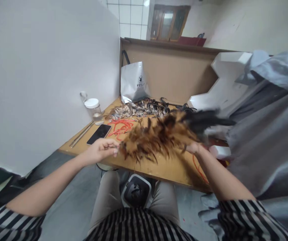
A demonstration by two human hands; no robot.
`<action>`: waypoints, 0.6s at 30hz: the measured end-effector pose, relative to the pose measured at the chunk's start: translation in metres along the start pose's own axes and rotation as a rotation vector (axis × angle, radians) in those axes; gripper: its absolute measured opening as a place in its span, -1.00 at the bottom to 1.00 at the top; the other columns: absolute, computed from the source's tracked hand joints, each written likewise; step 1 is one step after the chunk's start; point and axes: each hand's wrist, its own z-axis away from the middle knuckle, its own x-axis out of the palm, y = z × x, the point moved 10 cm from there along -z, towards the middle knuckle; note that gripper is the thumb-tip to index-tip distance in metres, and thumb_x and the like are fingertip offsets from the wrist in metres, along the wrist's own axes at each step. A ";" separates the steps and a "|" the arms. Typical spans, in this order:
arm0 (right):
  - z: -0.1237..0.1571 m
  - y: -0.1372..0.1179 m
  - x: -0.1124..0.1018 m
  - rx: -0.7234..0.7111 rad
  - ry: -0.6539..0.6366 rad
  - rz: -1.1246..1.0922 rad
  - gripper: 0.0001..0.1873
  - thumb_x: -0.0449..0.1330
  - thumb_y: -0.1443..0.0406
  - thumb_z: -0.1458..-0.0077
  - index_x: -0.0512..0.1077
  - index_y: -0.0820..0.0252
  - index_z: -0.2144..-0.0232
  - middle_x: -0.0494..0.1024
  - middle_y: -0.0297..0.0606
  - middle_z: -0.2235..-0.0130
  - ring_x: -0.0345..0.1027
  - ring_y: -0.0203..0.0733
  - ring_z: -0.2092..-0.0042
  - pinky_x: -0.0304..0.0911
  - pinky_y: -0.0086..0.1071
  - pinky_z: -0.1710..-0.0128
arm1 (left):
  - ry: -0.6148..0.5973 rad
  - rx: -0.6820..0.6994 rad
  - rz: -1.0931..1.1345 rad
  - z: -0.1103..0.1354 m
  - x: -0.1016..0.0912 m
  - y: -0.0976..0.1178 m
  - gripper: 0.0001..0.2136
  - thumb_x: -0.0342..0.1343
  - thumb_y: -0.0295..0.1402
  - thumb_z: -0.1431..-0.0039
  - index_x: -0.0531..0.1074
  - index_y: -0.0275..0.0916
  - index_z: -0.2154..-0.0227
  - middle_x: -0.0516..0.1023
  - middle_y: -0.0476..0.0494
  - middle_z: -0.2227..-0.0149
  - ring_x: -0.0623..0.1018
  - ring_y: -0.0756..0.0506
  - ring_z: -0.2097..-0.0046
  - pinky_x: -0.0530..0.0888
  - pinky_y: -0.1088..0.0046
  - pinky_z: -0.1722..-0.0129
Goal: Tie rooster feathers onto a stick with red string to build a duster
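Note:
A long fluffy bundle of feathers [156,137], orange-brown with dark tips and blurred black feathers at its right end, stretches between my hands above the table. My left hand [103,150] pinches its thin left end between thumb and fingers. At the other end, my right hand [193,147] is closed on the bundle from below, its fingers partly covered by feathers. Behind it lies a pile of mottled brown, white and black feathers [138,109] on the wooden table [164,167]. A tangle of red-orange cord [121,129] rests beyond my left hand.
A black-screened phone [99,134], thin sticks [81,134] and a clear jar with a white lid [96,112] stand at the left. At the back is a silver bag [133,82]. Grey cloth [267,134] hangs at the right; a bin [136,191] stands between my legs.

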 end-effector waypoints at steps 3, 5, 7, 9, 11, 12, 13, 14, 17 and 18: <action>0.036 0.029 0.040 0.114 -0.389 -0.035 -0.78 0.25 0.20 0.15 0.55 0.27 0.55 0.46 -0.34 0.64 0.21 -0.34 0.59 0.12 -0.48 0.60 | 0.126 -0.050 0.219 -0.011 -0.013 -0.023 -0.85 0.27 -0.31 0.15 0.46 -0.28 0.55 0.44 -0.11 0.61 0.24 0.09 0.66 0.10 0.62 0.69; 0.053 0.035 0.054 0.147 -0.515 -0.024 -0.83 0.26 0.20 0.13 0.56 0.20 0.52 0.52 -0.29 0.56 0.30 -0.27 0.53 0.19 -0.41 0.52 | 0.153 -0.065 0.306 -0.020 -0.005 -0.034 -0.82 0.27 -0.29 0.16 0.45 -0.29 0.55 0.43 -0.10 0.62 0.16 0.13 0.69 0.01 0.62 0.71; 0.053 0.022 0.055 0.097 -0.417 0.000 -0.82 0.32 0.22 0.22 0.57 0.16 0.47 0.57 -0.22 0.41 0.38 -0.15 0.38 0.26 -0.32 0.36 | 0.136 -0.093 0.375 -0.030 0.015 -0.044 -0.78 0.28 -0.27 0.16 0.43 -0.30 0.52 0.42 -0.08 0.63 0.13 0.15 0.69 -0.02 0.63 0.71; 0.049 0.000 0.057 0.038 -0.252 -0.040 -0.66 0.36 0.24 0.29 0.56 0.12 0.33 0.56 -0.17 0.22 0.38 -0.03 0.16 0.23 -0.22 0.13 | 0.135 -0.102 0.429 -0.038 0.037 -0.051 -0.75 0.28 -0.24 0.16 0.41 -0.32 0.48 0.42 -0.06 0.62 0.13 0.17 0.69 -0.05 0.64 0.71; 0.047 -0.019 0.075 0.042 -0.189 -0.177 -0.65 0.34 0.22 0.23 0.53 0.11 0.28 0.53 -0.20 0.16 0.37 -0.05 0.11 0.20 -0.20 0.06 | 0.133 -0.107 0.482 -0.045 0.059 -0.057 -0.71 0.28 -0.23 0.16 0.39 -0.32 0.44 0.43 -0.05 0.61 0.11 0.18 0.69 -0.06 0.64 0.71; 0.046 -0.026 0.090 0.053 -0.194 -0.273 -0.64 0.32 0.22 0.21 0.51 0.10 0.25 0.53 -0.22 0.18 0.38 -0.08 0.13 0.20 -0.22 0.07 | 0.132 -0.102 0.512 -0.047 0.069 -0.059 -0.70 0.28 -0.22 0.16 0.38 -0.32 0.42 0.43 -0.04 0.61 0.10 0.19 0.70 -0.06 0.64 0.71; 0.045 -0.032 0.106 0.051 -0.224 -0.364 -0.64 0.32 0.21 0.19 0.49 0.10 0.24 0.53 -0.24 0.19 0.37 -0.10 0.13 0.20 -0.22 0.06 | 0.130 -0.097 0.540 -0.049 0.077 -0.060 -0.69 0.28 -0.22 0.15 0.37 -0.32 0.41 0.42 -0.03 0.61 0.10 0.19 0.70 -0.06 0.64 0.71; 0.044 -0.035 0.119 0.052 -0.234 -0.428 -0.69 0.29 0.20 0.17 0.49 0.11 0.28 0.53 -0.25 0.23 0.37 -0.11 0.15 0.20 -0.23 0.07 | 0.133 -0.093 0.562 -0.050 0.084 -0.061 -0.68 0.27 -0.21 0.15 0.36 -0.32 0.41 0.42 -0.02 0.61 0.10 0.19 0.70 -0.06 0.64 0.70; 0.042 -0.025 0.138 0.084 -0.131 -0.533 -0.81 0.20 0.15 0.06 0.45 0.14 0.49 0.51 -0.28 0.41 0.34 -0.17 0.29 0.21 -0.28 0.16 | 0.171 -0.084 0.588 -0.051 0.092 -0.063 -0.67 0.27 -0.19 0.15 0.34 -0.32 0.42 0.41 0.00 0.61 0.11 0.18 0.70 -0.05 0.63 0.70; 0.042 -0.017 0.138 0.101 -0.063 -0.545 -0.80 0.18 0.15 0.05 0.43 0.14 0.55 0.48 -0.30 0.46 0.31 -0.19 0.33 0.20 -0.31 0.20 | 0.188 -0.084 0.588 -0.050 0.092 -0.064 -0.66 0.27 -0.18 0.16 0.34 -0.32 0.43 0.41 0.00 0.60 0.11 0.19 0.70 -0.05 0.63 0.71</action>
